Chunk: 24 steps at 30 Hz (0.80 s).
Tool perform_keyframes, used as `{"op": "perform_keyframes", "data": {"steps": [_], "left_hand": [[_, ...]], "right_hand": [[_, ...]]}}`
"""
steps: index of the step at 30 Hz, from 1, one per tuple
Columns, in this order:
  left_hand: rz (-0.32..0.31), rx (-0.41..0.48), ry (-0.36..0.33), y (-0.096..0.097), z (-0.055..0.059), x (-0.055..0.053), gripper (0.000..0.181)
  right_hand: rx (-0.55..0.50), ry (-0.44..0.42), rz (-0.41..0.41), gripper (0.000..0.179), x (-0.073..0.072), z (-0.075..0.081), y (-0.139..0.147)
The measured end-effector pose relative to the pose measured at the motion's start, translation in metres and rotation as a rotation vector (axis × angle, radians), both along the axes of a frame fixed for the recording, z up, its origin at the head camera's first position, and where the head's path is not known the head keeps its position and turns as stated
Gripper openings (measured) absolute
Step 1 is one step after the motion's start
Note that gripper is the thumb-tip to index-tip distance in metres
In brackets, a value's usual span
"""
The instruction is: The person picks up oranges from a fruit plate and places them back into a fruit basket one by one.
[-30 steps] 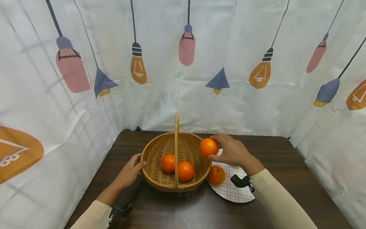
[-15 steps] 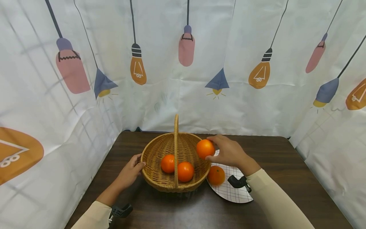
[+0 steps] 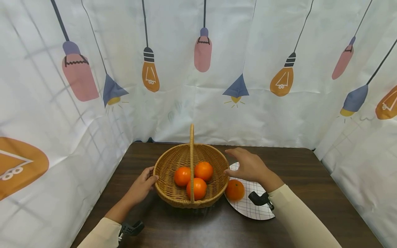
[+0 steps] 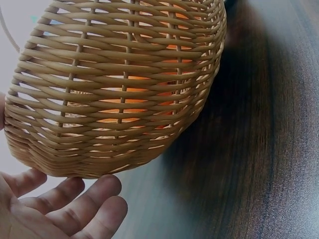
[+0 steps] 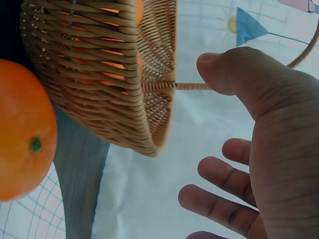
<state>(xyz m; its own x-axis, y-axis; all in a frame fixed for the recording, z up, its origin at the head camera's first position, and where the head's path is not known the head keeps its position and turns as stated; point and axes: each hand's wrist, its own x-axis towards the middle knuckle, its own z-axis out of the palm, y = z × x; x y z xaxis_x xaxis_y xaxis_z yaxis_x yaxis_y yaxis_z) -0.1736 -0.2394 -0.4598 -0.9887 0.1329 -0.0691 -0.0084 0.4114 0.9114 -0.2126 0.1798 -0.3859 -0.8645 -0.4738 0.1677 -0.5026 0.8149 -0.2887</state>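
A wicker basket (image 3: pixel 167 162) with a tall arched handle stands in the middle of the table in the head view. Three oranges lie inside it: one at the left (image 3: pixel 181 176), one at the back right (image 3: pixel 203 171) and one in front (image 3: pixel 200 189), partly behind the handle. My left hand (image 3: pixel 142 185) grips the basket's left rim, thumb on top and fingers against the outer weave. Just off the right rim is my right hand (image 3: pixel 249 167), fingers spread and holding nothing. Another orange (image 5: pixel 25 132) sits on the plate (image 3: pixel 252 208) beside the basket.
The white plate has a grid pattern and is partly covered by my right forearm. Under everything is a dark wooden table (image 3: pixel 294 172). A white curtain (image 3: pixel 214 113) printed with hanging lamps stands behind the table and along both sides.
My right hand has let go of its orange, which dropped into the basket at the back right. The front orange has shifted slightly left and forward. My left hand stays on the rim.
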Motion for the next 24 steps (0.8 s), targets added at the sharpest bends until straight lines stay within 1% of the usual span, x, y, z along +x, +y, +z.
{"op": "perform_keyframes", "data": {"steps": [6,13,20,24], "left_hand": [[0.004,-0.006,0.002,0.001,0.001,0.001,0.057],[-0.014,-0.004,0.012,0.001,0.004,0.004,0.060],[0.012,-0.024,0.001,0.003,0.002,0.002,0.057],[0.014,-0.042,0.008,0.003,0.002,0.001,0.057]], "right_hand": [[0.001,-0.001,0.003,0.079,0.003,-0.008,0.009],[-0.002,-0.031,-0.029,0.079,0.005,-0.017,0.017],[-0.013,-0.036,-0.040,0.077,0.010,-0.028,0.026],[-0.028,-0.040,-0.044,0.077,0.013,-0.036,0.031]]}}
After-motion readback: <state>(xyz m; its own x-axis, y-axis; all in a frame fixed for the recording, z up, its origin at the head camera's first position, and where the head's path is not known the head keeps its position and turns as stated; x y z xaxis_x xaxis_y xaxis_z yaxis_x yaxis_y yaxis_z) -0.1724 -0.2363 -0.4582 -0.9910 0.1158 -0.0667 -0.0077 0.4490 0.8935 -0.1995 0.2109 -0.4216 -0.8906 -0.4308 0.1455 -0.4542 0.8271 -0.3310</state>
